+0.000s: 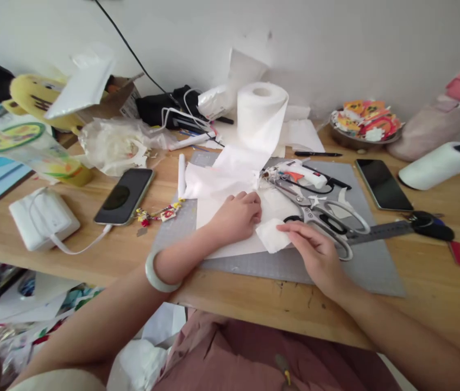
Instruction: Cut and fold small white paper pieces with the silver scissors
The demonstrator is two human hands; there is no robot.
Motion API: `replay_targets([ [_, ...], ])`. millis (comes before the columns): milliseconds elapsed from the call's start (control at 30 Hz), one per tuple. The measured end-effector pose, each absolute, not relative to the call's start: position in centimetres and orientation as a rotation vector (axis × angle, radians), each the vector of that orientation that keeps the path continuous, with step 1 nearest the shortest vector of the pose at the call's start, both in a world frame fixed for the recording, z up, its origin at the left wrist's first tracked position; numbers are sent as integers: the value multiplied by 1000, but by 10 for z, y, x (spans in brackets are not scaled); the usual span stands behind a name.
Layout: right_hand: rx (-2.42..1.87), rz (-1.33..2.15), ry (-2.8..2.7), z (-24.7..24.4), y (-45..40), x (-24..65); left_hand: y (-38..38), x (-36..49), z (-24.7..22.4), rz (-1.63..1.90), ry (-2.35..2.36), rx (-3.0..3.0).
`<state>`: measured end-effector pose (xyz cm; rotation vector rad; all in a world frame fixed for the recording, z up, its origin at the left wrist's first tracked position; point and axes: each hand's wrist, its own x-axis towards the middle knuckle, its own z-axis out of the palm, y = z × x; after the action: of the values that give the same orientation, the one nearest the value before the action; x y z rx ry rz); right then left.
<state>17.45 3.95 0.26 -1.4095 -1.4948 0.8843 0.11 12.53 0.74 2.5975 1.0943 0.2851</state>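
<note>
Left hand (241,216): fingers curled over a thin white paper sheet (245,247); palm hidden, cannot tell whether that grip encloses anything. Blade tips of the large grey-handled metal scissors (305,210) hard to make out amid clutter. Pink-topped, pale cylindrical bottle (429,126) cut off by the frame edge. Light-brown wooden desk (107,262), flat grey mat (376,271), plain pale wall (335,49) behind. Right hand (320,258): grip pinches a small white tissue square (270,238) by one edge, just beside the left hand. Tissue: flattish, roughly four-sided, edges uneven.
</note>
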Motion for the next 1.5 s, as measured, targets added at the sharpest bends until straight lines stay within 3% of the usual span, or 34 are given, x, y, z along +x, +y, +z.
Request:
replay_targets([
  [267,-1290,961,-1591,3,41,179,126,-1,4,286,1013,2669],
  [400,-1274,977,-1623,3,41,179,134,-14,9,385,846,2384],
  [700,-1290,994,-1647,2,39,179,135,-19,13,656,1018,1787],
  [800,-1296,993,-1660,2,40,179,139,-24,14,558,969,1815],
  [1033,-1305,961,-1698,3,40,177,148,-36,25,-23,743,2151],
  [1500,-1311,968,-1687,3,40,176,120,-26,33,-42,870,2473],
])
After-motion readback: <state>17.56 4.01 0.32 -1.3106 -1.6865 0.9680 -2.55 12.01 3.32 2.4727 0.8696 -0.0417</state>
